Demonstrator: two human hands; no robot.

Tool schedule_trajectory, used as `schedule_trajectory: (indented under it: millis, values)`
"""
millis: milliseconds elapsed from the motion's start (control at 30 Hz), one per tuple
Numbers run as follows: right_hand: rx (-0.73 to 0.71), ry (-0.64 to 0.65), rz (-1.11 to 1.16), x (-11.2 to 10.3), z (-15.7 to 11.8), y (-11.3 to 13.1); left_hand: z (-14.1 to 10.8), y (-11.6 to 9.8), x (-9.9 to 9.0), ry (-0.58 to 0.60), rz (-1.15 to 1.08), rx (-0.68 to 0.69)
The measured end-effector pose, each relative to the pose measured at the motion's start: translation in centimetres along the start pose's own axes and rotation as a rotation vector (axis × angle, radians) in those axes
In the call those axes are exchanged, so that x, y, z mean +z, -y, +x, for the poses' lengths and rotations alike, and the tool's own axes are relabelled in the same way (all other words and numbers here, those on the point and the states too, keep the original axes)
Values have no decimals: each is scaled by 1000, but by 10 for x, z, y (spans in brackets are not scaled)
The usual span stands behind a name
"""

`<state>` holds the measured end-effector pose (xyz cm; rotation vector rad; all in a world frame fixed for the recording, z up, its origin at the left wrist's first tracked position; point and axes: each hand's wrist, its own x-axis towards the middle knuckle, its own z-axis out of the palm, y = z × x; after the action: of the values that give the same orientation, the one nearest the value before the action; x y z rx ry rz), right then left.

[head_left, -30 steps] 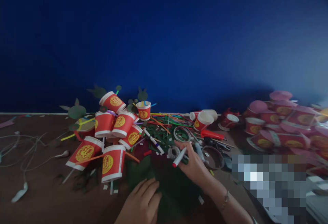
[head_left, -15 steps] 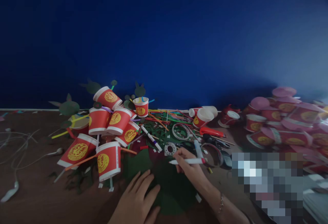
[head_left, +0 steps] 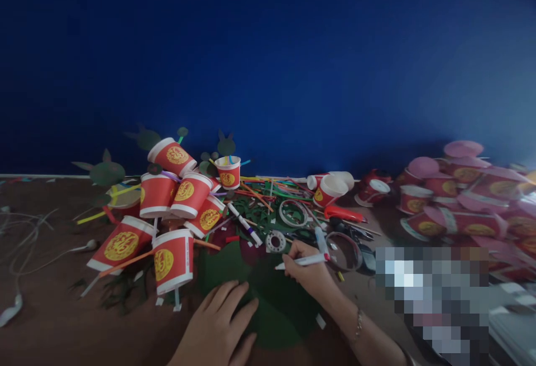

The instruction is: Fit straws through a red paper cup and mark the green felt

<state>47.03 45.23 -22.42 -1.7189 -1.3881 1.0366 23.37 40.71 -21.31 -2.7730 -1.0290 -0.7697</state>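
Observation:
A dark green sheet of paper (head_left: pixel 272 316) lies on the brown table in front of me, its edge curved. My left hand (head_left: pixel 221 321) rests flat on the sheet's left part, fingers spread. Over the upper right of the sheet, my right hand (head_left: pixel 307 268) grips a white marker (head_left: pixel 307 260) with a red end. The marker's tip points left, just above or at the paper; contact cannot be made out. Just beyond the right hand sits a roll of white tape (head_left: pixel 276 241). Another white marker (head_left: pixel 245 224) with a purple band lies behind the sheet.
Red paper cups (head_left: pixel 173 260) with straws and green animal cutouts are heaped at left. Coloured straws (head_left: pixel 268 187) and green scraps lie at the back, by a red-handled tool (head_left: pixel 345 213). Pink-topped cups (head_left: pixel 464 187) pile up at right. Earphones (head_left: pixel 10 310) lie far left.
The view has shifted slightly, so most things sit a little further left. The marker in my right hand has tilted, its red end now higher. My left hand stays on the sheet.

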Motion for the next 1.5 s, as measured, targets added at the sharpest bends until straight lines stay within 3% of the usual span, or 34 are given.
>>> schedule_trajectory:
  millis: [233,433,600,767,967,1133,1333,1500]
  values:
    - [-114,-32,-82,-1,1,-1,2,-1,-2,1,-24,-20]
    - [-1,36,15,-1,0,1,3,-1,-4,21,-49,-32]
    - [-92,6,-76,-3,1,1,1,-2,-3,21,-62,-37]
    - [-13,76,-53,-4,2,0,1,-1,-3,24,-76,-36]
    - [-88,25,-85,-3,2,1,2,-2,-5,20,-78,-38]
    - [10,108,-49,-5,1,3,2,-1,-4,12,-80,-43]
    - [-66,53,-99,-5,1,3,1,-1,-4,29,-84,-46]
    - [-7,90,-37,-6,2,3,1,-2,-4,54,-90,-49]
